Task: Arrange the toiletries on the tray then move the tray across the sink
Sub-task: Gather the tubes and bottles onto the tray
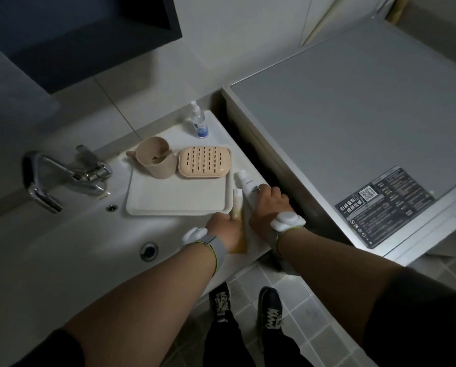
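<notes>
A white tray [179,200] lies on the sink's right ledge. On its far part stand a beige cup [155,157] and a peach slotted soap dish [204,162]. Right of the tray lie two tubes on the ledge: a yellow tube [238,202] and a white tube [245,182]. My left hand [225,226] is closed around the yellow tube's lower part. My right hand [270,207] grips the white tube's near end. A clear pump bottle [199,121] with a blue label stands upright behind the tray.
A chrome faucet [62,178] sits left of the tray, above the white basin [62,247] with its drain [148,250]. A grey washing machine [367,123] stands close on the right, with a dark gap between. Tiled floor and my shoes are below.
</notes>
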{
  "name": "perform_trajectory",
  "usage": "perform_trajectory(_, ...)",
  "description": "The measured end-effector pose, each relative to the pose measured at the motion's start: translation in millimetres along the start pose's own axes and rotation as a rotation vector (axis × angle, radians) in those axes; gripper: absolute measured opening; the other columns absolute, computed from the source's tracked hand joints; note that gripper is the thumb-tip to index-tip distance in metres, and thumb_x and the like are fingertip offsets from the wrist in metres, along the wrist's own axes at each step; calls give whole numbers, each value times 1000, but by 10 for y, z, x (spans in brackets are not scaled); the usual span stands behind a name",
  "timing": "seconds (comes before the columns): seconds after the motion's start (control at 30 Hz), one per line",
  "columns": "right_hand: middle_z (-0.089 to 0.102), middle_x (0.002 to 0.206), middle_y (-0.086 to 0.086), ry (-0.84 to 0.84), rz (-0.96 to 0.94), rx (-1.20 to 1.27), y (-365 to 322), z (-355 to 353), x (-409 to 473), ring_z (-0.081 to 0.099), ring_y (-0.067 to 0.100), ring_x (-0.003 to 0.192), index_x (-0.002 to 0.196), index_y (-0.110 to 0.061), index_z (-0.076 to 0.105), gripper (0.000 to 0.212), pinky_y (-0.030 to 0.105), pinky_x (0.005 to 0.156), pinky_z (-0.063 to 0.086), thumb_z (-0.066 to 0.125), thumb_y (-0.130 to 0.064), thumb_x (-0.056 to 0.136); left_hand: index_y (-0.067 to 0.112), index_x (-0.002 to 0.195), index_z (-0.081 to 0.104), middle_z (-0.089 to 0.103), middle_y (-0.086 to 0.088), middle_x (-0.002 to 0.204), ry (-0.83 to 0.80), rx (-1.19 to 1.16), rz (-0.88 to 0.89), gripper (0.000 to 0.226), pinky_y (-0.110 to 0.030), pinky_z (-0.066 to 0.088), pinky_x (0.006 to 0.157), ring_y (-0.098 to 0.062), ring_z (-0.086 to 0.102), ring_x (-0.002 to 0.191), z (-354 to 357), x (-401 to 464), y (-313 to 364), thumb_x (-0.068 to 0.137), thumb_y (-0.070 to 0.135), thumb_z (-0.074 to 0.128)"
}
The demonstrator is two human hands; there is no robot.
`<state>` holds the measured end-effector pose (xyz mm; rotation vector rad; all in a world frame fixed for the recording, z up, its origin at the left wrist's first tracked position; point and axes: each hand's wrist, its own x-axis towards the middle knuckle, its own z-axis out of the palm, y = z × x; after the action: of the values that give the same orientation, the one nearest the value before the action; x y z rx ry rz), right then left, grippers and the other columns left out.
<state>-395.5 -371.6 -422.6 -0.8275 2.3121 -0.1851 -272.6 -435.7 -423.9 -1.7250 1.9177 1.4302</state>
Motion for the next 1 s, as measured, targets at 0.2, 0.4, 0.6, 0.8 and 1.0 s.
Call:
perform_trajectory(0.2, 46, 140, 6, 31, 20, 102, 56, 11, -27, 55, 35, 128, 150, -28, 31, 72, 60, 97, 50, 66, -46, 90, 11, 74, 67, 68, -4, 71, 11, 84, -102, 21, -29, 46, 72, -30, 65, 76, 161, 103, 76, 73, 28, 55)
perform_trajectory(0.4, 48, 138, 9, 56, -14, 150, 155, 73, -87, 61, 35, 123, 149, -25, 34, 66, 50, 93, 51, 63, -49, 95, 14, 88, 69, 74, -6, 91, 91, 198, -163, 42, -31, 56, 83, -26, 70, 85, 362, 258, -23, 60, 40, 53)
perform_trajectory(0.6, 48, 134, 10, 58, 3, 168, 225, 35, -139, 63, 37, 115, 147, -22, 34, 74, 52, 94, 52, 70, -51, 89, 6, 101, 67, 73, -11, 100, 62, 248, -113, 43, -31, 57, 85, -27, 71, 92, 383, 173, 80, 76, 39, 53)
perform_trajectory(0.8, 45, 145, 8, 23, 43, 211, 344, -37, -195, 59, 36, 124, 152, -28, 30, 82, 53, 101, 49, 67, -55, 84, 9, 88, 62, 69, -6, 85, 67, 355, -66, 36, -26, 48, 69, -29, 69, 79, 383, 110, 178, 71, 40, 58)
perform_trajectory(1.0, 48, 147, 9, 32, 43, 189, 412, -120, -236, 60, 36, 123, 152, -25, 33, 78, 46, 98, 51, 70, -40, 84, 7, 109, 58, 65, -11, 100, 105, 322, -38, 40, -37, 51, 86, -31, 65, 93, 397, 102, 125, 83, 37, 53)
